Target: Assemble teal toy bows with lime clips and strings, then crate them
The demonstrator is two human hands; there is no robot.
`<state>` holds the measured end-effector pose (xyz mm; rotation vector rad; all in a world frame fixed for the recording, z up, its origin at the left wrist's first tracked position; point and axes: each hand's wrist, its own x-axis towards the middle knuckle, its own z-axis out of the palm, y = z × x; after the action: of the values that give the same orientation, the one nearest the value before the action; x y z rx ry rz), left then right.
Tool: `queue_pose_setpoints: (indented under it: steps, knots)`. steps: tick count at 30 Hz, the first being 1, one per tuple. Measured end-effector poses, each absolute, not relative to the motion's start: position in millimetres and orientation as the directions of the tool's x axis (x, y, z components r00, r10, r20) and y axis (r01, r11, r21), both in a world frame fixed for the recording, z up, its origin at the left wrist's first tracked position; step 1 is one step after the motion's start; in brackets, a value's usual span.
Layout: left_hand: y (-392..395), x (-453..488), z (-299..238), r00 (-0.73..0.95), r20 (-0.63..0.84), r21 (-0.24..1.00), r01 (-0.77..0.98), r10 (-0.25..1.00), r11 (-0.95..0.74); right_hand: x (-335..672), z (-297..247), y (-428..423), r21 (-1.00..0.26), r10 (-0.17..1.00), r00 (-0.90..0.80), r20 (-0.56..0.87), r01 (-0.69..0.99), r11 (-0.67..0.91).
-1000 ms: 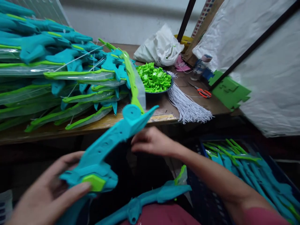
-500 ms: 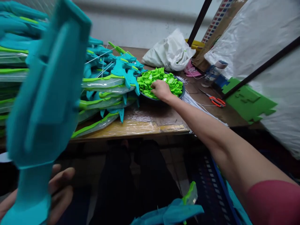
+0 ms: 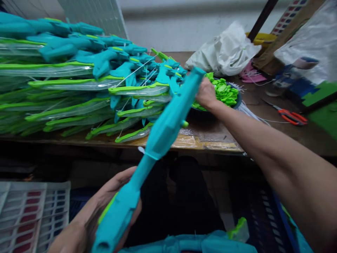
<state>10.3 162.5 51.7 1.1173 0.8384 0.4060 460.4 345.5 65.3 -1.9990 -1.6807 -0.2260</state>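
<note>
My left hand point(image 3: 131, 211) is closed around the lower part of a long teal toy crossbow body point(image 3: 168, 123), mostly behind it. The body slants up and to the right, with a small green nub on its right side and a white tab at its narrow waist. My right hand point(image 3: 206, 93) is at a dark bowl point(image 3: 239, 102) heaped with small lime-green plastic pieces point(image 3: 223, 92). Its fingers look curled; the fingertips are partly hidden behind the teal body's top end, so what they hold cannot be made out.
Stacked teal toy crossbows point(image 3: 102, 63) with green-and-clear limbs fill the table's left. A white bag point(image 3: 223, 51), orange-handled scissors point(image 3: 292, 116) and white cords point(image 3: 254, 114) lie to the right. Another teal toy point(image 3: 189, 242) is at my lap; a white crate point(image 3: 34, 214) stands lower left.
The view has turned left. My left hand has brought the teal body rightward and tilted it, with its top end now in front of the bowl. My right hand remains at the green pieces.
</note>
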Motion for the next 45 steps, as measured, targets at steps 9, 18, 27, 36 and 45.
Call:
queue_pose_setpoints:
  steps: [9, 18, 27, 36, 45]
  knots:
    - [146, 41, 65, 0.838, -0.238, 0.671, -0.223, 0.49, 0.707, 435, 62, 233, -0.789, 0.777, 0.454, 0.435, 0.608, 0.086]
    - [153, 68, 42, 0.881, -0.146, 0.606, -0.28, 0.45, 0.744, 292, 64, 68, -0.862, 0.834, 0.262, 0.486, 0.299, 0.409]
    - [138, 80, 33, 0.882, -0.152, 0.779, -0.171, 0.447, 0.603, 250, 35, 77, -0.571, 0.639, 0.066, 0.766, 0.525, 0.631]
    - [139, 74, 39, 0.907, -0.151, 0.831, -0.099, 0.393, 0.548, 248, 35, 70, -0.613, 0.681, 0.098, 0.725, 0.541, 0.575]
    - [138, 77, 43, 0.909, -0.163, 0.82, -0.091, 0.383, 0.565, 245, 34, 69, -0.55, 0.668, 0.053, 0.742, 0.618, 0.562]
